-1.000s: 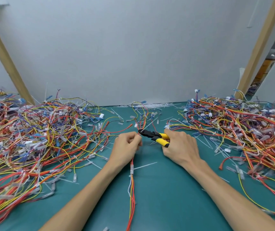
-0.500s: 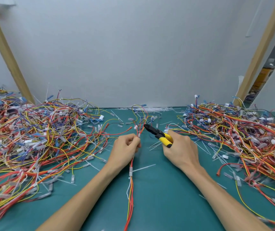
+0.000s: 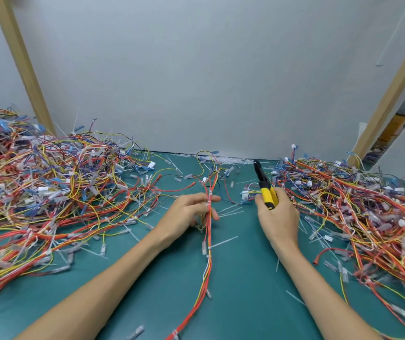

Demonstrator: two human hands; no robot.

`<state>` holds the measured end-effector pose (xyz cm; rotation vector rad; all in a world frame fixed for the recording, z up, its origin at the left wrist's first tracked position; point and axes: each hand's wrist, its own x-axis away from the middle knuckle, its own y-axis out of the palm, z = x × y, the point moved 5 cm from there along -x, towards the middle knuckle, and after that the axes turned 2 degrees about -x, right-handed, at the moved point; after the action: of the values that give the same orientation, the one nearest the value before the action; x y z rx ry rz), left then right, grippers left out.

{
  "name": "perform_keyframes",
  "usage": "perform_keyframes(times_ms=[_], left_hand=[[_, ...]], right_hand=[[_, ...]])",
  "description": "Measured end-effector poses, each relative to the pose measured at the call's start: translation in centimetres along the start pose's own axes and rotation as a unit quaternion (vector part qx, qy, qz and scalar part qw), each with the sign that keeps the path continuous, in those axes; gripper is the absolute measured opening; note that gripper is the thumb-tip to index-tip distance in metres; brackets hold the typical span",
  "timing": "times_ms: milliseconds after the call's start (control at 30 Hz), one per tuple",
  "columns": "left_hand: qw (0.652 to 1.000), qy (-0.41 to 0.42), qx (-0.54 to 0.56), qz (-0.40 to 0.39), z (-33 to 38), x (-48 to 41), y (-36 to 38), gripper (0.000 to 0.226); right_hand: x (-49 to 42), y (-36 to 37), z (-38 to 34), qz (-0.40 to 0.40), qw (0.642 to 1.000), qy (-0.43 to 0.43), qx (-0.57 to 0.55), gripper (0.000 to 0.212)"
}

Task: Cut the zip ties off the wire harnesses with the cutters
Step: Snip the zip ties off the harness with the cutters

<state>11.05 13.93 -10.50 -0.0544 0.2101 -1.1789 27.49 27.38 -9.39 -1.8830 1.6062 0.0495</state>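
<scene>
Cutters (image 3: pixel 265 185) gripped in right hand (image 3: pixel 278 217), nose at 12 o'clock; left hand (image 3: pixel 186 213) holds harness (image 3: pixel 208 241). Cut should take zip tie (image 3: pixel 222 242) only.

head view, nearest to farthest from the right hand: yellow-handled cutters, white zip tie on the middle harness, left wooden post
1. yellow-handled cutters, gripped in the right hand
2. white zip tie, centre, on the wire harness
3. wooden post, far left
</scene>
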Motion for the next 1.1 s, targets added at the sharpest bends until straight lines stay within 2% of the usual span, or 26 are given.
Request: perform_keyframes(times_ms=[67,200,400,500,600,867,967,1033,1100], left_hand=[[1.0,0.0,-0.014,-0.002,0.0,0.0,0.0,0.034],[0.999,0.018,-0.026,0.019,-0.6,-0.1,-0.2,0.028],[0.987,0.042,-0.089,0.128,-0.1,0.1,-0.9,0.02],[0.98,0.033,-0.111,0.164,0.0,0.4,-1.0,0.021],[0.964,0.044,-0.183,0.189,0.1,0.5,-1.1,0.021],[0.919,0.077,-0.32,0.216,0.8,1.0,-0.8,0.033],[0.904,0.114,-0.329,0.249,1.4,1.5,-0.8,0.033],[0.903,0.153,-0.323,0.239,1.8,1.6,-0.6,0.027],[0.932,0.148,-0.296,0.149,1.5,1.2,-0.1,0.02]], right_hand=[[0.0,-0.4,0.4,0.02,0.999,0.026,-0.043,0.031],[0.3,-0.6,0.3,0.041,0.988,0.045,-0.139,0.036],[0.5,0.2,-0.7,-0.008,0.998,-0.004,-0.054,0.028],[0.5,0.3,-0.5,-0.019,0.999,-0.005,-0.04,0.013],[0.4,0.5,-0.2,-0.021,0.999,-0.003,-0.043,0.008],[0.1,0.6,0.8,-0.006,0.984,0.091,-0.154,0.005],[0.1,0.4,1.1,0.005,0.973,0.124,-0.195,0.009],[0.0,0.3,1.2,0.009,0.968,0.133,-0.211,0.011],[-0.1,0.3,1.2,0.012,0.968,0.136,-0.209,0.012]])
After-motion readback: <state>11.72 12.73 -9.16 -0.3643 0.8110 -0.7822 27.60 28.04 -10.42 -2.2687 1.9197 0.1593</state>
